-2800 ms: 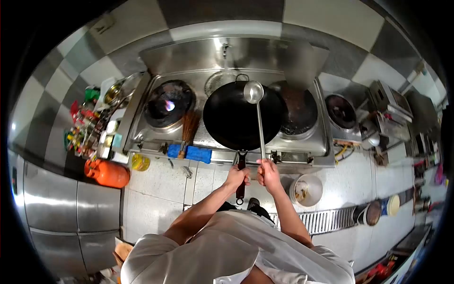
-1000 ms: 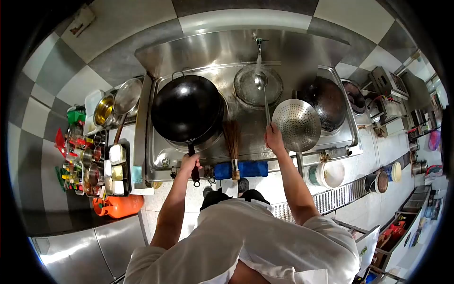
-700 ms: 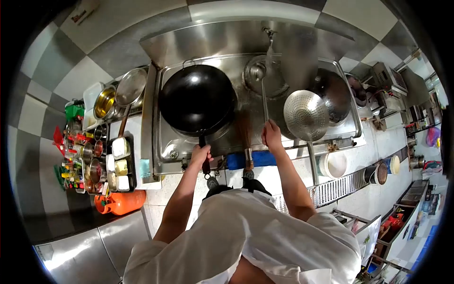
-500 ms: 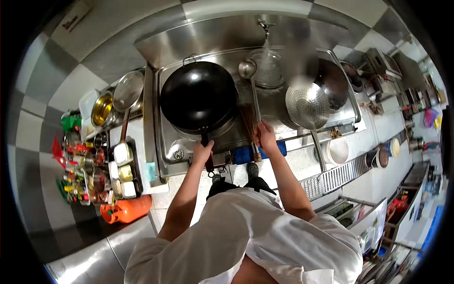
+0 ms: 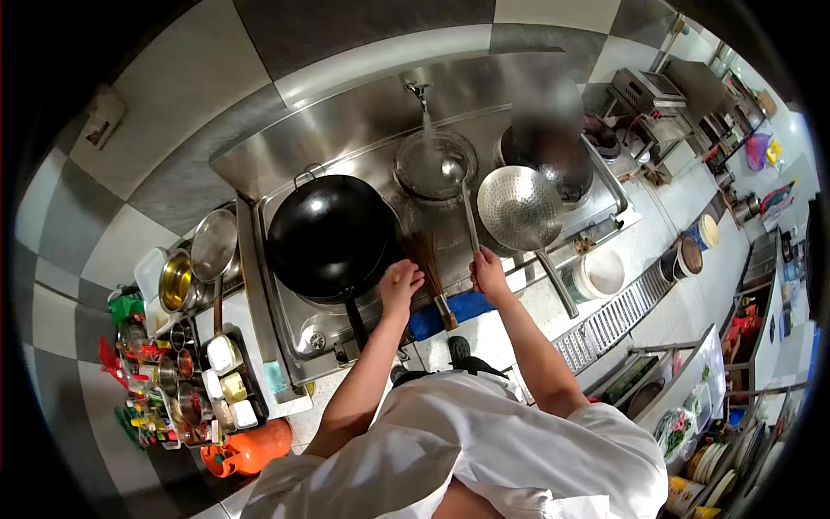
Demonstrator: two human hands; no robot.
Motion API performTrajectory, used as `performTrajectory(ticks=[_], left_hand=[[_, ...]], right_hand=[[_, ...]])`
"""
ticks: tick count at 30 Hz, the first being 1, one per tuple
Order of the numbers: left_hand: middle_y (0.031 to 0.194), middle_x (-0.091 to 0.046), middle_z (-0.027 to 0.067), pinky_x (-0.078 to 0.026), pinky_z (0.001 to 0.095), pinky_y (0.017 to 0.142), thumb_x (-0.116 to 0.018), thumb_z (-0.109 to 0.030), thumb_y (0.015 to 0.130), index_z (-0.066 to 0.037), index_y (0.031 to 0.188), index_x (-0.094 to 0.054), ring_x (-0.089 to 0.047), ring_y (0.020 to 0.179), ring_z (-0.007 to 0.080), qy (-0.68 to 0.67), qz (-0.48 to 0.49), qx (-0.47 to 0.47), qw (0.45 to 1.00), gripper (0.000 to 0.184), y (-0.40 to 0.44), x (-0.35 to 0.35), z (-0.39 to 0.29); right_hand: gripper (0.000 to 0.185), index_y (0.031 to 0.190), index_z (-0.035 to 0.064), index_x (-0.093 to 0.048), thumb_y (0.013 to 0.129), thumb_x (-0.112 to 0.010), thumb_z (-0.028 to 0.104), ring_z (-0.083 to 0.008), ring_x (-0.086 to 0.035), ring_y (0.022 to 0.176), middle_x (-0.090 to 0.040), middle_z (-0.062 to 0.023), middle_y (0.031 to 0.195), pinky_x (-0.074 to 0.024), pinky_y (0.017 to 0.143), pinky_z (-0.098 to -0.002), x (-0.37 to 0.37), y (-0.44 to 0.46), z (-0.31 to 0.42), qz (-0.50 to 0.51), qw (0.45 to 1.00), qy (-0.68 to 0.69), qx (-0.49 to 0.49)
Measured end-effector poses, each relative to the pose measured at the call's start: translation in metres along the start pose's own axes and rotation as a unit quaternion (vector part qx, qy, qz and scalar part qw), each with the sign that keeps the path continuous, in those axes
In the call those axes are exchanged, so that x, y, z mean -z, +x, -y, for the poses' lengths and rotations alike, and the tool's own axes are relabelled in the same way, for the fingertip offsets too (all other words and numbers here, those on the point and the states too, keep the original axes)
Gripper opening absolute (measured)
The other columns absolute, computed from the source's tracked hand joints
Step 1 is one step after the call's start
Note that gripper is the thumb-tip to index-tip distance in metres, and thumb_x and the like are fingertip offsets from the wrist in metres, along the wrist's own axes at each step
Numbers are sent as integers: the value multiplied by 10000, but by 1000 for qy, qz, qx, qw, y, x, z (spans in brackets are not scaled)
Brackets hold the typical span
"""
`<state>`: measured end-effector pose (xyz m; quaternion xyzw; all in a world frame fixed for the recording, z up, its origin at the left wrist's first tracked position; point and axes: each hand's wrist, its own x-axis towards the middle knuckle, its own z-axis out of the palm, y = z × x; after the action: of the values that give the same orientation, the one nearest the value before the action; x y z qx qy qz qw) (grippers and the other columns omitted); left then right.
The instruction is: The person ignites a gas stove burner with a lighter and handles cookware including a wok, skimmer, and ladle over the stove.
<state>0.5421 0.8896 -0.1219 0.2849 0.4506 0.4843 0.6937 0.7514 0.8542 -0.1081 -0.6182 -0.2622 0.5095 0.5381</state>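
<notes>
The black wok rests on the left burner, its dark handle pointing toward me. Just right of that handle, my left hand is off it, fingers partly spread and holding nothing. My right hand grips the long handle of a metal ladle, whose bowl is over a round water basin. From the tap, water runs into this basin. A bamboo brush lies between my hands, over a blue cloth. To the right sits a perforated strainer, its handle reaching past the stove's front edge.
On the left are a pot of yellow oil, a fine sieve, seasoning containers and an orange gas cylinder. A white bucket stands on the floor at the right. Shelves with plates are at the lower right.
My left hand has let go of the wok handle and moved right. The ladle has swung from beside the basin to over it. The view has turned and shifted.
</notes>
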Motion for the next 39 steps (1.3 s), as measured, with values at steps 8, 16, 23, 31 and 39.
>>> performTrajectory(ticks=[8, 16, 23, 31, 39], left_hand=[[1002, -632, 102, -559, 369, 827, -648, -210, 919, -33, 1104, -581, -644, 887, 202, 12, -25, -8, 1000, 265, 11, -42, 7], [998, -641, 101, -548, 386, 852, -637, -219, 918, -29, 1095, -585, -643, 876, 206, -100, -89, -4, 991, 265, 6, -18, 9], [1019, -652, 112, -511, 419, 930, -641, -282, 907, -35, 1095, -597, -642, 934, 242, -250, -57, 12, 966, 314, 3, 1, -5], [977, -662, 73, -514, 391, 907, -643, -301, 908, -68, 1030, -625, -640, 926, 208, -273, -48, -46, 960, 264, -44, 67, -45], [1000, -630, 77, -480, 410, 950, -622, -280, 912, -67, 1045, -585, -605, 970, 228, -263, -135, -70, 953, 254, -84, 161, -29]], right_hand=[[263, 933, -13, -560, 932, -459, 230, -260, -563, 462, -563, -154, 613, -476, 469, -426, 64, 131, -34, -47, 906, -331, 260], [224, 803, 147, -452, 985, -450, 276, -109, -414, 463, -477, -11, 634, -318, 371, -241, 44, 111, -18, 122, 961, 163, -189], [220, 807, 138, -433, 987, -445, 263, -91, -397, 464, -463, -7, 656, -292, 369, -224, 31, 15, 40, 141, 937, 257, -190], [258, 1176, 119, -516, 1014, -380, 265, -53, -344, 463, -447, 31, 668, -262, 361, -187, -30, -66, 33, 224, 882, 313, -273], [233, 1157, 114, -521, 998, -437, 263, -61, -354, 466, -480, 9, 682, -274, 352, -204, -91, -100, -28, 258, 893, 220, -296]])
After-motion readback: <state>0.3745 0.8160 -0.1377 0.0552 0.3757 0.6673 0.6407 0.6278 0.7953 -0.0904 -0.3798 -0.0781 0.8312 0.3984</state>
